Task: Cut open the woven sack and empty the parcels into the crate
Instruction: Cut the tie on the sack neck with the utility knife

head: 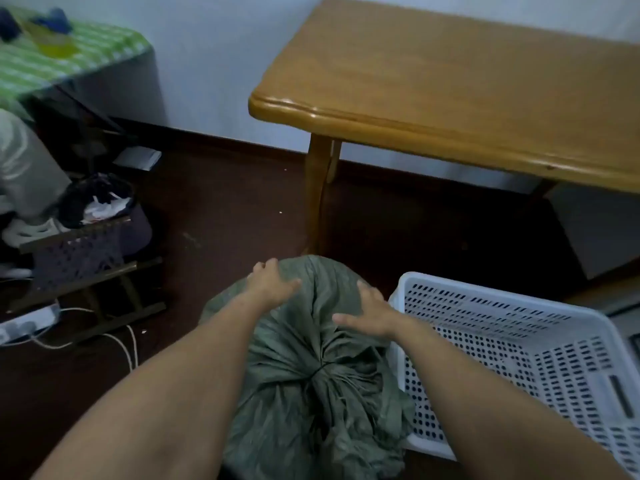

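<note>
Olive-green weave under both hands. Left hand (273,284): fingers spread, flat on the far-left shoulder of the sack (311,403), gripping nothing. Right hand (372,313): likewise splayed, palm down on its far-right shoulder. Both arms are extended, probably steadying the bulk. Sack: on the floor, neck bunched under a dark tie (317,367), uncut. White perforated crate (485,327): touching the sack's right side, presumably placed to receive parcels. Wooden desk (450,81): beyond the sack.

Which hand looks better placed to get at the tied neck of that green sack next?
Right, probably. The right hand rests flat on the sack, close to the black tie gathering its neck. The left hand lies farther off, on the sack's far bulge.
</note>
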